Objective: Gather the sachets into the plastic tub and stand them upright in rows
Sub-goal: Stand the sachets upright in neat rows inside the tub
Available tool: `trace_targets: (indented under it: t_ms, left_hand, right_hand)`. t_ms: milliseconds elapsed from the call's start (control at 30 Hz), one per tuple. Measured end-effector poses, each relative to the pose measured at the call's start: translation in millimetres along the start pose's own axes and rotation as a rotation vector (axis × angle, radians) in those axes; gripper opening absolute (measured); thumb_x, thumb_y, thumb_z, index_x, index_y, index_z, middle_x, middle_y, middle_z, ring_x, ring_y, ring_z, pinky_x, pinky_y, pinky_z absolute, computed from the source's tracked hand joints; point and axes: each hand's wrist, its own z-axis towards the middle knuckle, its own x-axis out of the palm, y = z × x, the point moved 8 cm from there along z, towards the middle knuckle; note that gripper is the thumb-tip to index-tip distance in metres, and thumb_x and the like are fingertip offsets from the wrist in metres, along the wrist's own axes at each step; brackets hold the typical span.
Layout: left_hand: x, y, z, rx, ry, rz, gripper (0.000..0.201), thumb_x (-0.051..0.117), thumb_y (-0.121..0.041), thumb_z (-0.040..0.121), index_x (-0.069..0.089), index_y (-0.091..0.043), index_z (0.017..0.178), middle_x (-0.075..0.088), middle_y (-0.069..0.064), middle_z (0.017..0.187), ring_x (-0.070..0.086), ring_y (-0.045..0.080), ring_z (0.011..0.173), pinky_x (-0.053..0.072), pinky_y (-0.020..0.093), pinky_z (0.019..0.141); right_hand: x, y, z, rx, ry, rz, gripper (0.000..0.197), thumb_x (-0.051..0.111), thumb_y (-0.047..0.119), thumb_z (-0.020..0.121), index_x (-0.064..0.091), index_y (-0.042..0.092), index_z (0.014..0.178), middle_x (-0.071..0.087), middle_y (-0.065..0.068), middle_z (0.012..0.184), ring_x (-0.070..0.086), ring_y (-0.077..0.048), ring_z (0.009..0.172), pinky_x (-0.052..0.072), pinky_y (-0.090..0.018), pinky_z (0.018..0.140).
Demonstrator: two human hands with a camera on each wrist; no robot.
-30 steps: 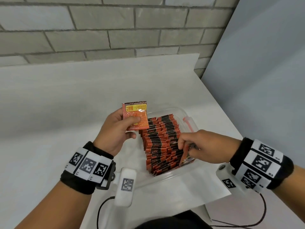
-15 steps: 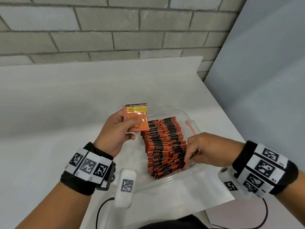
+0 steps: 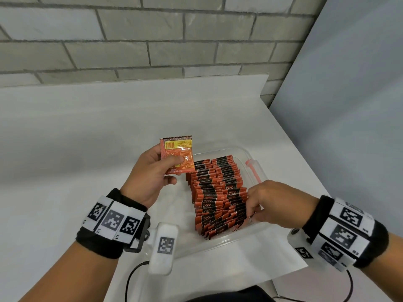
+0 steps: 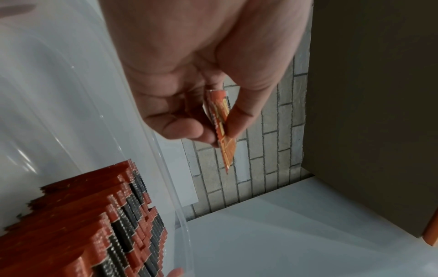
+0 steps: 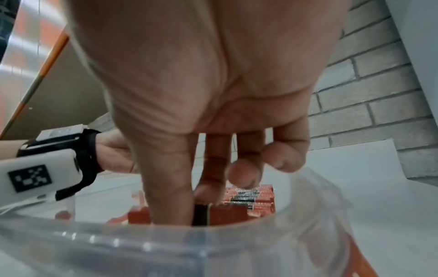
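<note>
The right hand (image 3: 270, 203) has just pressed its sachet into the rows (image 3: 218, 192), fingers now straight; the left hand (image 3: 152, 175) pinches the next sachet (image 3: 177, 155), upper centre.

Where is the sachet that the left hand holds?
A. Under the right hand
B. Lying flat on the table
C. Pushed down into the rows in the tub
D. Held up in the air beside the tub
D: the left hand pinches the sachet above the table, next to the tub.

Head view looking down, wrist views close along hands, all sharing tub (image 3: 246, 152)
</note>
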Motion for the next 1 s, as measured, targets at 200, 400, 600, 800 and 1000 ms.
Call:
trace_targets:
  t_ms: [200, 400, 600, 800, 1000]
  left_hand:
    - [-2.7, -1.0, -0.3, -0.003, -0.011, 0.008, 0.019, 0.057, -0.002, 0.090, 0.065, -0.016, 0.098, 0.072, -0.003, 0.078, 0.064, 0.007, 0.063, 0.044, 0.022, 0.049]
    - [-4.5, -2.3, -1.7, 0.004, -0.017, 0.012, 0.017, 0.057, -0.002, 0.089, 0.066, -0.015, 0.097, 0.071, -0.004, 0.077, 0.062, 0.006, 0.060, 0.044, 0.021, 0.048]
    - [-3.8, -2.2, -3.3, 0.005, -0.014, 0.015, 0.019, 0.057, -0.003, 0.090, 0.066, -0.017, 0.098, 0.072, -0.004, 0.079, 0.064, 0.007, 0.063, 0.044, 0.022, 0.050]
    - [-1.8, -2.5, -4.1, 0.007, -0.005, 0.022, 0.019, 0.057, -0.003, 0.090, 0.066, -0.018, 0.098, 0.072, -0.005, 0.079, 0.063, 0.006, 0.064, 0.044, 0.022, 0.051]
    - [-1.8, -2.6, -4.9, 0.015, -0.002, 0.019, 0.019, 0.057, -0.003, 0.090, 0.066, -0.018, 0.098, 0.072, -0.004, 0.081, 0.064, 0.007, 0.066, 0.044, 0.023, 0.052]
  right_hand:
    - [-5.5, -5.0, -1.3, 0.028, 0.081, 0.033, 0.012, 0.066, 0.021, 0.087, 0.067, 0.029, 0.096, 0.061, 0.016, 0.087, 0.053, -0.002, 0.074, 0.041, -0.014, 0.068]
    - [-0.6, 2.6, -0.8, 0.007, 0.150, -0.074, 0.022, 0.058, 0.021, 0.092, 0.071, 0.029, 0.107, 0.067, 0.013, 0.103, 0.060, -0.008, 0.092, 0.046, -0.025, 0.084]
    - [9.1, 4.4, 2.7, -0.019, 0.163, -0.160, 0.024, 0.054, 0.018, 0.093, 0.072, 0.025, 0.107, 0.062, 0.009, 0.106, 0.058, -0.012, 0.098, 0.048, -0.029, 0.082]
    - [11.2, 9.8, 4.6, -0.071, 0.156, -0.176, 0.028, 0.048, 0.018, 0.097, 0.068, 0.025, 0.116, 0.055, 0.003, 0.116, 0.055, -0.015, 0.103, 0.046, -0.028, 0.086]
    - [15.5, 16.7, 6.0, -0.126, 0.160, -0.255, 0.026, 0.049, 0.018, 0.097, 0.069, 0.024, 0.112, 0.062, 0.005, 0.109, 0.058, -0.014, 0.096, 0.048, -0.029, 0.082]
